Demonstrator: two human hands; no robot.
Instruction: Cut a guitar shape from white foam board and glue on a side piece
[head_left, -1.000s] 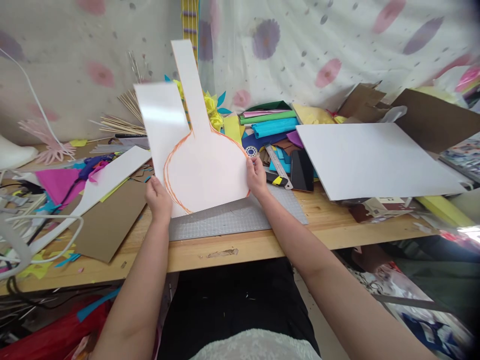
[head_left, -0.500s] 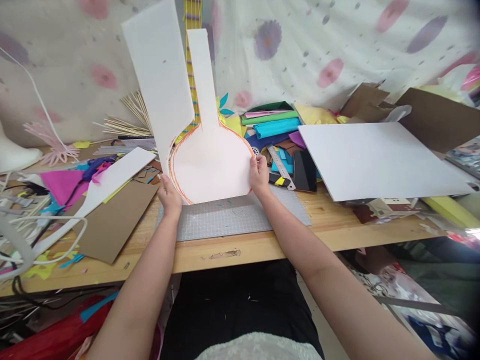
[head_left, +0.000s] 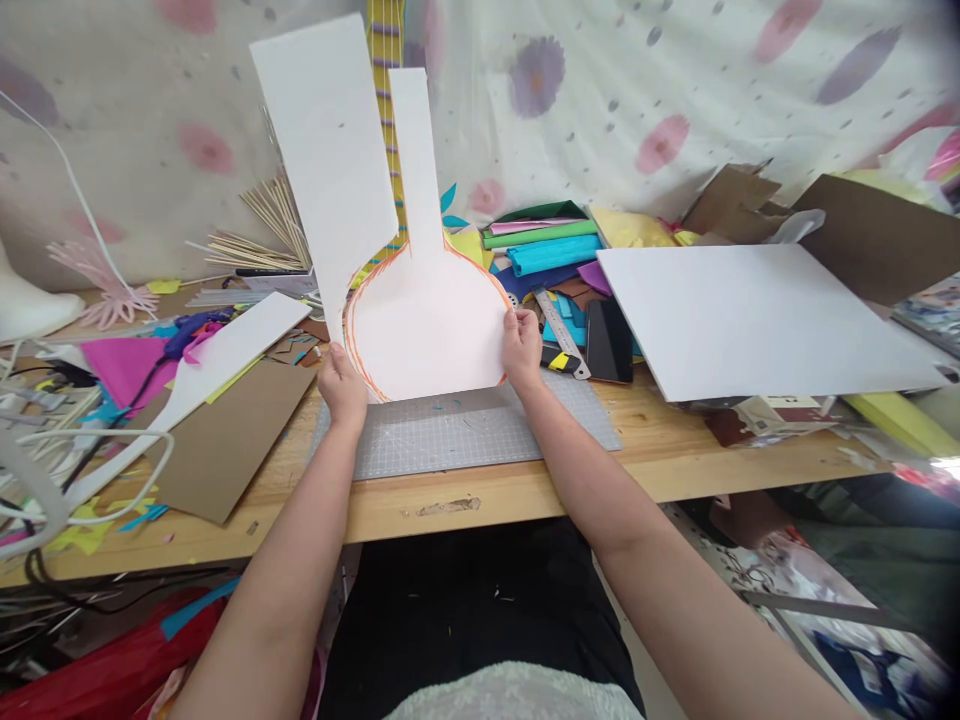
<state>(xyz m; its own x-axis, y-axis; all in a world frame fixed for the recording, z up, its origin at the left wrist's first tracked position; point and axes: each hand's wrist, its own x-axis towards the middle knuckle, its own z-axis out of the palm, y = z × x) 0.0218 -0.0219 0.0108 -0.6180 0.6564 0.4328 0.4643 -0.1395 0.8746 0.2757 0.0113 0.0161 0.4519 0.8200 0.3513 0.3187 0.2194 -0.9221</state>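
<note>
Between my hands stands a white foam-board cutout (head_left: pixel 431 325) with a round body and a long straight neck, its curved edges marked in orange strokes. Against its left side is a white offcut (head_left: pixel 322 140) with a matching curve; a narrow gap runs between the two. My left hand (head_left: pixel 343 388) is closed on the offcut's lower end, beside the cutout's lower left edge. On the right edge of the round body, my right hand (head_left: pixel 520 345) pinches the cutout, thumb in front. Beneath lies a grey cutting mat (head_left: pixel 450 440).
A box cutter (head_left: pixel 556 360), a steel ruler (head_left: pixel 561 330) and a black phone (head_left: pixel 609 342) lie right of the mat. Farther right rests a large white board (head_left: pixel 757 320). Brown cardboard (head_left: pixel 236 440) and a white strip (head_left: pixel 247 345) are at the left.
The cutout and the offcut have shifted slightly right, their tops lower in view. Both hands keep their grip, and the left has moved a little up and right.
</note>
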